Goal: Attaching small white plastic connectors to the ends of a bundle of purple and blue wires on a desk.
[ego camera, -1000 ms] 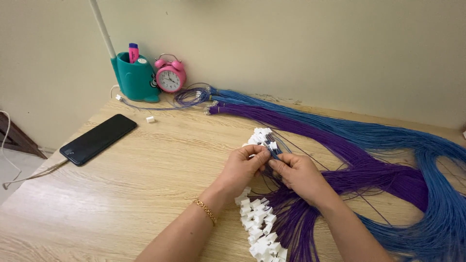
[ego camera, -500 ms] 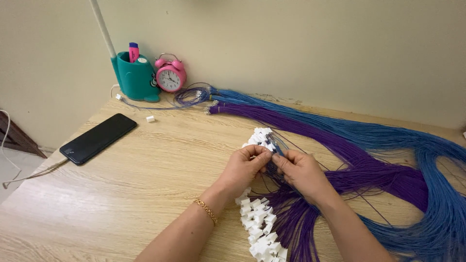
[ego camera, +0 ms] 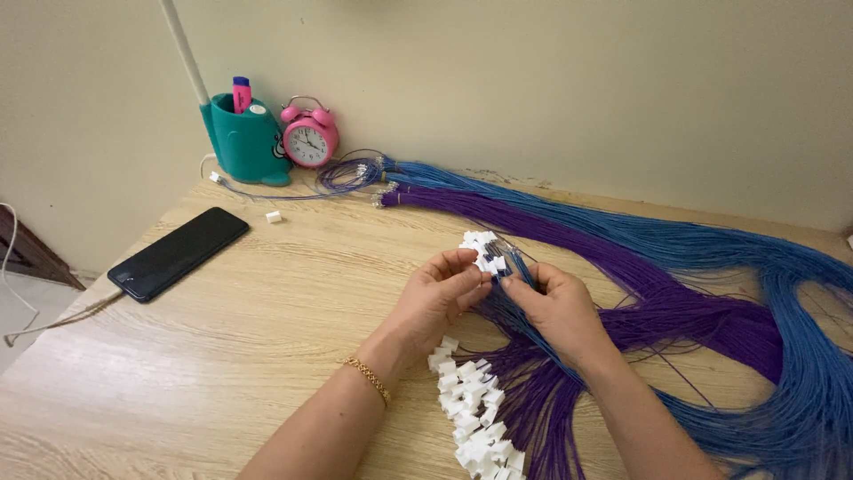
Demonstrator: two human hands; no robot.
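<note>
Head view, looking down at a wooden table (ego camera: 222,356). Left hand (ego camera: 435,298) — fingers pinched on a small cluster of white plastic connectors (ego camera: 482,251) fitted to thin wires, held just above the tabletop. Right hand (ego camera: 555,307) — thumb and fingers closed on the blue wires (ego camera: 524,267) right beside that cluster, fingertips of both hands almost touching. Gold bracelet (ego camera: 369,378) on the left wrist. Below and between the wrists, a row of more white connectors (ego camera: 471,413) lying on the table at the ends of purple wires (ego camera: 551,409). Behind and to the right of the hands, long bundles of purple and blue wire (ego camera: 711,258) sweeping across the table and curving back toward the right forearm. Well to the left of the left hand, a black phone (ego camera: 178,253) lying flat with a cable plugged in. Far beyond the hands against the wall, a teal pen holder (ego camera: 244,142) with a pink marker (ego camera: 241,93), a pink alarm clock (ego camera: 308,138) just beside it, and one loose white connector (ego camera: 274,216) near the phone.
</note>
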